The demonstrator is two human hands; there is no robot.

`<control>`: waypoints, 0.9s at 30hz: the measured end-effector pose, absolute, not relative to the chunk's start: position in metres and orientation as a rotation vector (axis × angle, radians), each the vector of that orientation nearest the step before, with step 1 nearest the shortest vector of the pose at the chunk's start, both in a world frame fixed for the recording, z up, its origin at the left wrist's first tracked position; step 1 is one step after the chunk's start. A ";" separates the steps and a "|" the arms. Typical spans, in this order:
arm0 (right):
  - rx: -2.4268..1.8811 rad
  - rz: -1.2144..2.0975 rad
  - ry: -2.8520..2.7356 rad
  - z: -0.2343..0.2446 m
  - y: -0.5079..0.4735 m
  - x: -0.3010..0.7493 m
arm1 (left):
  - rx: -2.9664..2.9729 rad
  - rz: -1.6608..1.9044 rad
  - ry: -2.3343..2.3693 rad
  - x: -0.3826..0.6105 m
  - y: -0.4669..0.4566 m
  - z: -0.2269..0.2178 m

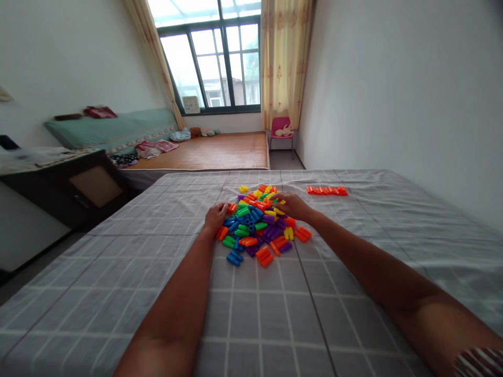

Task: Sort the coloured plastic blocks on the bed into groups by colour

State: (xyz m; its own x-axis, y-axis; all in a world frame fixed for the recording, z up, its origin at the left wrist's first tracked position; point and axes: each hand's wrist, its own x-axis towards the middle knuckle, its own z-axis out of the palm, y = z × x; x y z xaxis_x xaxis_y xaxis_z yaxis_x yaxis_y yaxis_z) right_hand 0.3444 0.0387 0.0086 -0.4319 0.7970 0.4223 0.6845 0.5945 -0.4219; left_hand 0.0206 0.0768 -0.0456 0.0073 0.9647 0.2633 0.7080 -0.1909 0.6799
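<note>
A heap of colourful plastic tube-shaped building pieces [251,226] lies on the grey checked cloth, in orange, blue, green, purple and yellow. My left hand [216,215] is at the heap's left edge, its fingertips closed on an orange building piece [232,208]. From the right, my right hand [293,205] reaches over the top of the heap. Its fingers are apart above yellow and orange pieces, and I see nothing held in them. Beyond this hand, to the right, a row of orange pieces [327,191] lies in a line on the cloth.
The checked cloth [157,293] covers a wide flat surface. Beyond its far edge stands a bed with a brown mat [228,149]. A dark cabinet [84,191] is at the left, a pink chair [282,125] with a plush toy by the curtain, and a white wall at the right.
</note>
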 end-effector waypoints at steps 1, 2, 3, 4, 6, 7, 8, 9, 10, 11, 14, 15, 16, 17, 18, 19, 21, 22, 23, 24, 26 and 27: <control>-1.146 0.246 -2.274 0.011 0.039 0.333 | 1.935 0.998 1.726 0.021 0.077 -0.045; -1.134 0.241 -2.317 0.012 0.040 0.323 | 1.938 0.998 1.728 0.021 0.076 -0.045; -1.134 0.239 -2.353 0.014 0.041 0.314 | 1.941 0.999 1.728 0.021 0.075 -0.044; -1.141 0.243 -2.382 0.015 0.042 0.307 | 1.945 0.998 1.727 0.022 0.074 -0.042; -1.145 0.276 -2.418 0.017 0.045 0.302 | 1.950 0.991 1.723 0.022 0.071 -0.040; -1.136 0.298 -2.422 0.018 0.047 0.303 | 1.949 0.986 1.724 0.023 0.070 -0.039; -1.122 0.322 -2.416 0.019 0.049 0.307 | 1.946 0.979 1.725 0.023 0.069 -0.038; -1.109 0.349 -2.395 0.019 0.051 0.313 | 1.943 0.973 1.729 0.023 0.068 -0.037; -1.103 0.378 -2.360 0.019 0.052 0.319 | 1.939 0.968 1.732 0.023 0.068 -0.037; -1.108 0.408 -2.314 0.018 0.054 0.327 | 1.934 0.970 1.736 0.023 0.069 -0.038; -1.135 0.532 -2.175 0.014 0.056 0.346 | 1.917 0.985 1.743 0.023 0.072 -0.039; -1.138 0.591 -2.136 0.012 0.056 0.350 | 1.912 0.993 1.744 0.023 0.073 -0.040; -1.139 0.654 -2.098 0.009 0.056 0.353 | 1.911 0.998 1.742 0.023 0.074 -0.040; -1.142 0.716 -2.062 0.005 0.055 0.355 | 1.914 1.001 1.737 0.023 0.074 -0.041; -1.149 0.771 -2.024 0.002 0.055 0.357 | 1.918 1.002 1.730 0.023 0.074 -0.041; -1.161 0.816 -1.984 -0.002 0.054 0.357 | 1.921 1.002 1.723 0.023 0.073 -0.042; -1.180 0.889 -1.900 -0.008 0.052 0.358 | 1.923 1.005 1.716 0.023 0.072 -0.042; -1.176 0.933 -1.855 -0.010 0.051 0.359 | 1.920 1.006 1.714 0.023 0.072 -0.042; -1.158 0.991 -1.809 -0.011 0.051 0.360 | 1.912 1.005 1.710 0.022 0.071 -0.041; -1.129 1.053 -1.765 -0.010 0.050 0.360 | 1.902 1.013 1.705 0.022 0.071 -0.038; -1.057 1.146 -1.703 -0.007 0.048 0.360 | 1.898 1.102 1.698 0.023 0.069 -0.028; -1.021 1.161 -1.692 -0.004 0.046 0.358 | 1.917 1.189 1.689 0.025 0.067 -0.021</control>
